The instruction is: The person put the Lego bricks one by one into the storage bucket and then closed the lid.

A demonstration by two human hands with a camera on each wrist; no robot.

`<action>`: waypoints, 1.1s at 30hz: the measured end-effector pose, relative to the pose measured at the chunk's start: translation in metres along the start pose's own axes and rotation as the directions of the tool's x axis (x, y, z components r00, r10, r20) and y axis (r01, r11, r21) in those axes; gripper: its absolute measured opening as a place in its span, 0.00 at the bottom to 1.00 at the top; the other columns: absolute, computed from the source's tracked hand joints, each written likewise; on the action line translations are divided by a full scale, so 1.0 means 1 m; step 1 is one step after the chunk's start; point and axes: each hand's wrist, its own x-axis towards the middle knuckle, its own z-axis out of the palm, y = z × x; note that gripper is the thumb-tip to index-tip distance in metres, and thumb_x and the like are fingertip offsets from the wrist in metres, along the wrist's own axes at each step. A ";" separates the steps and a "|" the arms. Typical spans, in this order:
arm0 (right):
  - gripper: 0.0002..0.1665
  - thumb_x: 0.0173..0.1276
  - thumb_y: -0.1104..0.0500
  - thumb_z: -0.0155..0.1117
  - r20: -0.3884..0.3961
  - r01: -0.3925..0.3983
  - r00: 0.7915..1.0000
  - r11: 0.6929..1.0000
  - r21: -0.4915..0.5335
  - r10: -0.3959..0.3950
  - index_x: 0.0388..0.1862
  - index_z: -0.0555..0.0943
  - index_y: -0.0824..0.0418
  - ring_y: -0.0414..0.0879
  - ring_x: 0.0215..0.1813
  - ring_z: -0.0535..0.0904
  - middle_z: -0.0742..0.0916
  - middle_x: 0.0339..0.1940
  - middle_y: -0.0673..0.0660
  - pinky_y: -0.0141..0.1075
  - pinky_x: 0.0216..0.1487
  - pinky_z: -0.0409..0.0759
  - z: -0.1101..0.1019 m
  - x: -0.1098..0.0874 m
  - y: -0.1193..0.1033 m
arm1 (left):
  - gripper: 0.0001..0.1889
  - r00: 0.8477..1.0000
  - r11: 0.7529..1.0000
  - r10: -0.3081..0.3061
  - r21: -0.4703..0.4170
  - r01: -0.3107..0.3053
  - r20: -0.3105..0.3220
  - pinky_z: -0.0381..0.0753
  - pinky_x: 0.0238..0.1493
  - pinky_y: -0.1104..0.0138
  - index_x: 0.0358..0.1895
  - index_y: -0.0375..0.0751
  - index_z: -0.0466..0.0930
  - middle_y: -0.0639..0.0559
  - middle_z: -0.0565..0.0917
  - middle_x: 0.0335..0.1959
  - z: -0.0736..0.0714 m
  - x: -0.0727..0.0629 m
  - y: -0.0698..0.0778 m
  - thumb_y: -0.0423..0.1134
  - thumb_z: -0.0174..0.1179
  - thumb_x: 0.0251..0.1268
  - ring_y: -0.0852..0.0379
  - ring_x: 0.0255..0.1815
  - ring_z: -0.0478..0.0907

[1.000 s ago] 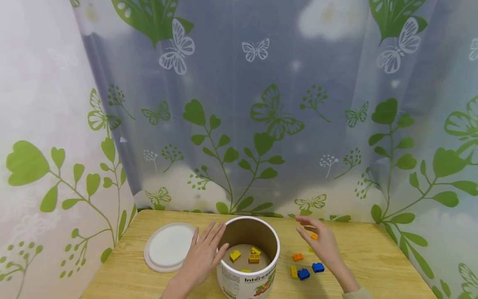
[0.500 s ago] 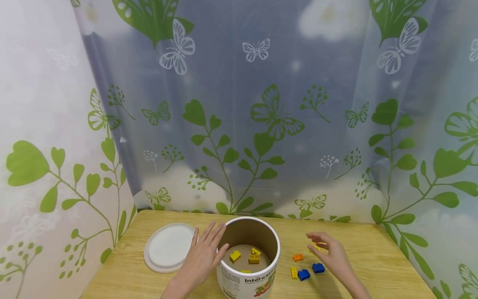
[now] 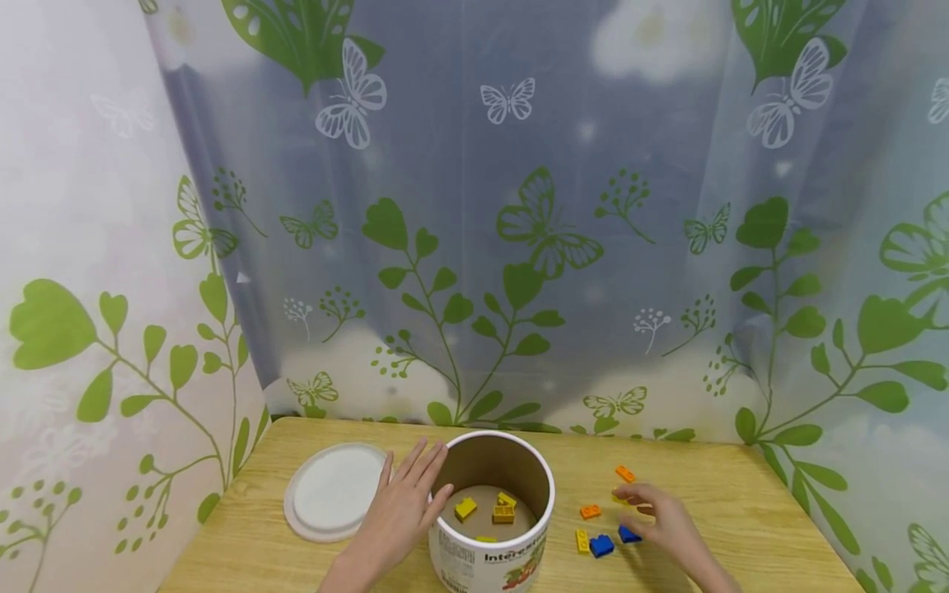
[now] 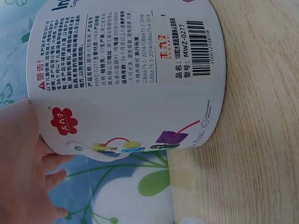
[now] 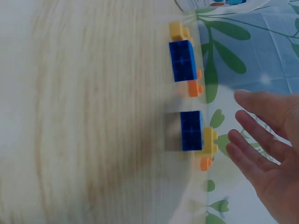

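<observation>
My left hand [image 3: 397,509] rests with fairly straight fingers against the left rim of a white round bucket [image 3: 491,557]. The left wrist view shows the bucket's printed side [image 4: 135,84]. Several yellow toy bricks [image 3: 503,514] lie inside it. My right hand [image 3: 667,524] hovers over loose bricks right of the bucket, its fingers loosely bent and holding nothing. Nearest to it are a blue brick [image 3: 628,534] and a yellow brick [image 3: 619,499], both partly hidden by the fingers. The right wrist view shows the hand [image 5: 271,144] apart from the bricks.
A white round lid [image 3: 337,490] lies left of the bucket on the wooden table [image 3: 245,527]. Another blue brick [image 3: 601,545], a yellow one [image 3: 582,541] and two orange ones, one in front [image 3: 590,511] and one farther back [image 3: 625,473], lie nearby. A patterned curtain [image 3: 474,247] hangs behind.
My right hand has moved back toward me and slightly right, down over the nearer bricks. The rear orange brick is uncovered, while a blue brick is partly covered. My left hand stays put.
</observation>
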 end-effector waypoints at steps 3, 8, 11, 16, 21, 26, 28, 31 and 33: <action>0.21 0.60 0.65 0.76 0.040 0.033 0.999 0.999 -0.041 -0.032 0.52 0.84 0.66 0.63 0.48 0.84 0.87 0.49 0.62 0.46 0.46 0.86 0.001 0.000 0.008 | 0.31 1.000 1.000 -0.001 0.010 0.001 0.007 0.47 0.77 0.36 0.77 0.40 0.65 0.48 0.67 0.77 0.001 0.000 -0.001 0.55 0.45 0.82 0.45 0.81 0.55; 0.21 0.56 0.65 0.79 0.120 0.045 0.992 0.994 -0.104 -0.032 0.50 0.85 0.65 0.61 0.46 0.85 0.87 0.47 0.60 0.46 0.44 0.87 0.003 0.000 0.014 | 0.31 1.000 1.000 0.003 0.014 -0.003 0.011 0.47 0.76 0.36 0.77 0.40 0.65 0.48 0.67 0.77 0.002 0.000 -0.003 0.55 0.46 0.81 0.45 0.81 0.56; 0.21 0.56 0.65 0.79 0.165 0.054 0.986 0.992 -0.118 -0.035 0.49 0.85 0.64 0.58 0.45 0.85 0.87 0.46 0.56 0.45 0.44 0.86 0.004 0.000 0.016 | 0.31 1.000 1.000 0.007 0.013 -0.007 0.007 0.47 0.76 0.35 0.77 0.40 0.65 0.48 0.67 0.77 0.002 0.000 -0.003 0.55 0.46 0.81 0.45 0.80 0.56; 0.19 0.57 0.65 0.79 0.200 0.076 0.979 0.986 -0.147 -0.046 0.47 0.85 0.62 0.49 0.42 0.84 0.86 0.43 0.51 0.38 0.42 0.85 0.005 0.000 0.018 | 0.31 1.000 1.000 0.003 0.021 -0.003 0.002 0.47 0.77 0.36 0.77 0.40 0.65 0.48 0.67 0.77 0.004 0.000 -0.003 0.56 0.45 0.82 0.45 0.81 0.55; 0.14 0.57 0.65 0.79 0.186 0.101 0.981 0.974 -0.205 -0.062 0.41 0.86 0.57 0.46 0.40 0.84 0.84 0.39 0.47 0.34 0.38 0.83 0.007 -0.002 0.018 | 0.31 1.000 1.000 -0.001 0.020 0.001 0.004 0.47 0.77 0.36 0.77 0.41 0.65 0.49 0.67 0.77 0.005 0.000 -0.003 0.56 0.45 0.82 0.46 0.81 0.55; 0.12 0.57 0.66 0.78 0.133 0.067 0.990 0.971 -0.229 -0.037 0.39 0.87 0.56 0.45 0.38 0.83 0.84 0.37 0.48 0.33 0.36 0.82 0.009 -0.002 0.016 | 0.31 1.000 1.000 -0.004 0.018 0.003 0.005 0.47 0.77 0.36 0.77 0.41 0.65 0.49 0.67 0.77 0.005 0.000 -0.003 0.55 0.46 0.81 0.47 0.81 0.55; 0.12 0.57 0.66 0.78 0.094 0.030 0.996 0.972 -0.231 -0.008 0.39 0.87 0.57 0.45 0.37 0.83 0.84 0.37 0.48 0.33 0.36 0.82 0.010 -0.002 0.014 | 0.30 1.000 1.000 -0.003 0.016 0.003 0.004 0.47 0.77 0.36 0.77 0.41 0.65 0.49 0.67 0.77 0.005 0.000 -0.003 0.54 0.47 0.81 0.47 0.81 0.55; 0.12 0.56 0.66 0.78 0.029 -0.032 0.999 0.977 -0.213 0.039 0.40 0.87 0.59 0.45 0.37 0.83 0.84 0.36 0.49 0.34 0.36 0.83 0.010 -0.001 0.009 | 0.30 1.000 1.000 -0.003 0.017 0.003 0.001 0.47 0.77 0.36 0.77 0.41 0.65 0.50 0.67 0.77 0.005 0.000 -0.003 0.55 0.46 0.81 0.47 0.81 0.55; 0.13 0.56 0.67 0.78 -0.007 -0.061 0.998 0.980 -0.189 0.061 0.41 0.87 0.61 0.45 0.37 0.82 0.84 0.36 0.50 0.35 0.36 0.84 0.009 0.000 0.004 | 0.30 1.000 1.000 -0.004 0.013 0.004 -0.002 0.47 0.77 0.36 0.77 0.41 0.65 0.50 0.67 0.77 0.005 0.000 -0.003 0.55 0.46 0.81 0.47 0.81 0.55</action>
